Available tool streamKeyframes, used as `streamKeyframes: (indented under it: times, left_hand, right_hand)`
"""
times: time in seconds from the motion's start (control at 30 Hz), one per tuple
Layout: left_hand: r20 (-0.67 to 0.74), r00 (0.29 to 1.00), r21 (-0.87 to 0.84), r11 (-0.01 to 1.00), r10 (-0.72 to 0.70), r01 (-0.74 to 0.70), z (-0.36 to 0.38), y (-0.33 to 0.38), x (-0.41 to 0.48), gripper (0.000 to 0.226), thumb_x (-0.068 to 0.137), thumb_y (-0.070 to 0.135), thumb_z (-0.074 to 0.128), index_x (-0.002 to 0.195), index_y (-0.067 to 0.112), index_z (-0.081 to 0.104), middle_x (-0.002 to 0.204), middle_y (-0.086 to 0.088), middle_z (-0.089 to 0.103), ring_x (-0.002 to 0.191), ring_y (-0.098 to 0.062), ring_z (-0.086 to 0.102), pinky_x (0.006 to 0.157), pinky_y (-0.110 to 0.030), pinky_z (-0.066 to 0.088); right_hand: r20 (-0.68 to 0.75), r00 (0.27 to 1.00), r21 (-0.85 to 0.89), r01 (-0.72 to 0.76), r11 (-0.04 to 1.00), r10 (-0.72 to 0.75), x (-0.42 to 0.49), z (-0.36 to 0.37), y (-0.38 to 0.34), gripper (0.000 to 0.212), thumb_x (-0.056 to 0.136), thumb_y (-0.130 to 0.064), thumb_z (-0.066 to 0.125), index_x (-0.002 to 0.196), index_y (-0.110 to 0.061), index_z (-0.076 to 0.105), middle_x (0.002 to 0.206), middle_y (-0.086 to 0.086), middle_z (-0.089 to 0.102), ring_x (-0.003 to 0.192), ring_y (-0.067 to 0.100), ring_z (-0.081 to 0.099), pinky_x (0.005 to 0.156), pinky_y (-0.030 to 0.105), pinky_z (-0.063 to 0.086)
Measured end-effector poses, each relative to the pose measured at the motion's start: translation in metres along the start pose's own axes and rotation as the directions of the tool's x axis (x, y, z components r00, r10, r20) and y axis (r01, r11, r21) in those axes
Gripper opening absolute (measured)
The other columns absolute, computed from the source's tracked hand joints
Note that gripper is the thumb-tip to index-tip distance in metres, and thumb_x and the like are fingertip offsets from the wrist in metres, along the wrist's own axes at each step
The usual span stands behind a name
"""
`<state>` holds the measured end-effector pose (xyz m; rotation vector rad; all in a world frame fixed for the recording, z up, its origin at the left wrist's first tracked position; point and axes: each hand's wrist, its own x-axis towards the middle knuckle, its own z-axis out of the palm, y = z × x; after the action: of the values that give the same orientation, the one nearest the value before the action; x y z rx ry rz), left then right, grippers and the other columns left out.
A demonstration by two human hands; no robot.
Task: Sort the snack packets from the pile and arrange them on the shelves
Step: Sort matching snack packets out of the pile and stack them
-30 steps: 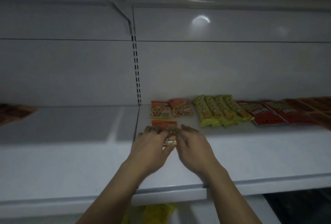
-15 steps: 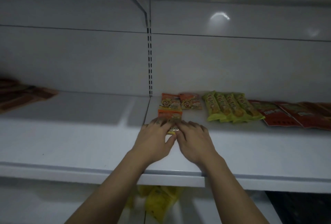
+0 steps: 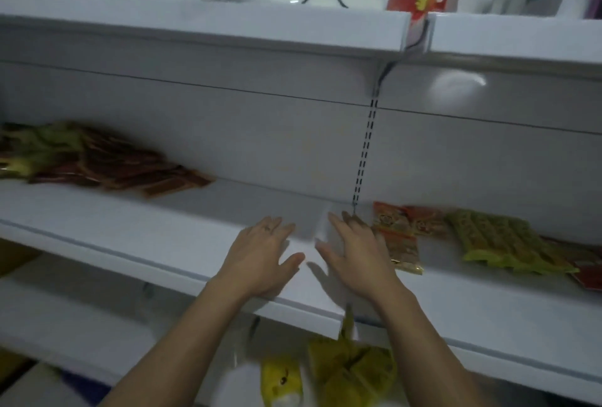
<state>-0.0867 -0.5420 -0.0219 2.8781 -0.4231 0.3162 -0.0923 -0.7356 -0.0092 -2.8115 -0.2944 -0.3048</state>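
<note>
My left hand (image 3: 260, 256) and right hand (image 3: 356, 260) are flat and hold nothing. The pile (image 3: 97, 162) lies well off to the left, nearer my left hand.

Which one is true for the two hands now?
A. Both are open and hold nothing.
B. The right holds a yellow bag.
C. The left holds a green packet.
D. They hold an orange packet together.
A: the left hand and the right hand are both spread with nothing in them, and the nearest orange packet lies flat on the shelf beside the right hand.
</note>
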Motion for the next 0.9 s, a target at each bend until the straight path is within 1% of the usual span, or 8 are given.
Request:
streamKeyframes:
  times: [0.13,0.33,0.4,0.47,0.6,0.73,0.9]
  left_hand:
    - [-0.012,0.989,0.016,0.989,-0.144,0.144,-0.031,-0.077,-0.048,0.067,0.097,0.061,0.038,0.154,0.029,0.026,0.162,0.000,0.023,0.149,-0.019,0.018,0.119,-0.035,0.018]
    - [-0.074,0.947,0.021,0.949,-0.311,0.314,-0.068,-0.171,-0.118,0.063,0.097,0.059,0.041,0.152,0.028,0.032,0.158,0.001,0.034,0.146,-0.017,0.025,0.116,-0.033,0.022]
    - [-0.094,0.936,0.023,0.939,-0.340,0.343,-0.076,-0.192,-0.136,0.063,0.097,0.058,0.042,0.151,0.028,0.033,0.156,0.001,0.036,0.146,-0.017,0.026,0.116,-0.032,0.022]
    - [-0.099,0.923,0.016,0.927,-0.372,0.375,-0.081,-0.211,-0.151,0.064,0.096,0.059,0.042,0.151,0.028,0.033,0.156,0.002,0.036,0.145,-0.017,0.027,0.116,-0.033,0.023]
    - [-0.091,0.908,0.010,0.912,-0.409,0.411,-0.090,-0.242,-0.166,0.063,0.096,0.059,0.042,0.151,0.029,0.033,0.156,0.002,0.036,0.144,-0.017,0.029,0.116,-0.036,0.025]
    - [-0.114,0.893,0.006,0.898,-0.436,0.439,-0.098,-0.268,-0.158,0.062,0.096,0.058,0.043,0.151,0.030,0.032,0.156,0.002,0.036,0.144,-0.018,0.029,0.116,-0.039,0.026]
    - [-0.126,0.903,0.027,0.909,-0.410,0.416,-0.095,-0.298,-0.128,0.059,0.097,0.053,0.046,0.149,0.028,0.036,0.154,0.002,0.039,0.142,-0.018,0.033,0.112,-0.037,0.030]
  right_hand:
    - [0.063,0.989,0.008,0.131,0.991,-0.131,0.013,0.020,-0.076,0.065,0.099,-0.058,0.033,0.156,-0.029,0.018,0.164,0.002,0.013,0.151,0.020,0.010,0.121,0.044,0.005]
    - [0.107,0.949,0.012,0.298,0.955,-0.297,0.028,0.053,-0.188,0.064,0.099,-0.059,0.032,0.155,-0.029,0.020,0.164,0.003,0.016,0.150,0.021,0.013,0.122,0.045,0.009]
    - [0.119,0.935,0.009,0.336,0.942,-0.335,0.033,0.061,-0.219,0.064,0.100,-0.057,0.032,0.155,-0.028,0.019,0.163,0.004,0.016,0.150,0.021,0.013,0.121,0.046,0.010]
    - [0.129,0.922,0.022,0.366,0.930,-0.366,0.036,0.070,-0.246,0.064,0.100,-0.056,0.033,0.155,-0.028,0.019,0.164,0.004,0.015,0.150,0.021,0.013,0.121,0.046,0.010]
    - [0.205,0.890,0.056,0.404,0.913,-0.406,0.045,0.089,-0.288,0.065,0.099,-0.057,0.035,0.156,-0.030,0.016,0.165,0.004,0.010,0.151,0.021,0.008,0.122,0.045,0.007]
    - [0.221,0.879,0.050,0.423,0.905,-0.423,0.070,0.101,-0.315,0.067,0.098,-0.058,0.037,0.156,-0.030,0.017,0.164,0.007,0.012,0.150,0.024,0.011,0.121,0.047,0.008]
    - [0.229,0.880,0.057,0.414,0.909,-0.415,0.117,0.123,-0.330,0.069,0.096,-0.054,0.046,0.154,-0.027,0.021,0.162,0.008,0.018,0.147,0.027,0.020,0.119,0.048,0.016]
